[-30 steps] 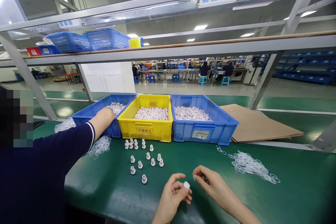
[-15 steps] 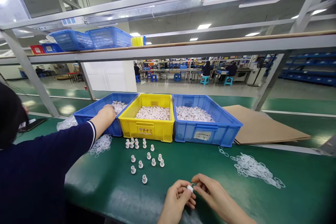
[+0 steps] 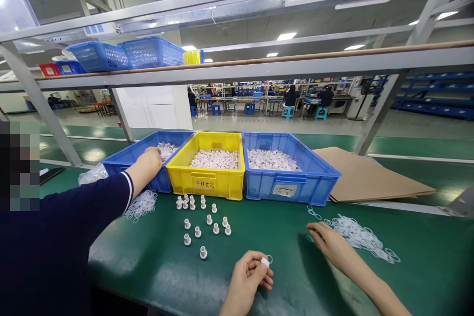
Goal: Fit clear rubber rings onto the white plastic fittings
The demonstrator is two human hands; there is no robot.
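My left hand [image 3: 249,272] is closed around a small white plastic piece [image 3: 264,261] near the front edge of the green table [image 3: 281,237]. A clear ring [image 3: 270,258] lies just beside that piece. My right hand [image 3: 328,241] reaches out flat, fingers apart, to the edge of a heap of clear rings [image 3: 357,236] on my right. Several small white pieces [image 3: 202,219] stand upright on the table left of my hands.
Three bins sit side by side at the back: blue [image 3: 128,158], yellow [image 3: 205,185], blue [image 3: 292,185], all with white parts. A co-worker's arm [image 3: 111,197] in a dark sleeve reaches into the left blue bin. Cardboard [image 3: 370,177] lies right; another ring pile [image 3: 142,204] lies left.
My right hand has left the white piece and moved right to the ring heap. My left hand keeps hold of the piece. The co-worker's hand stays at the left bin.
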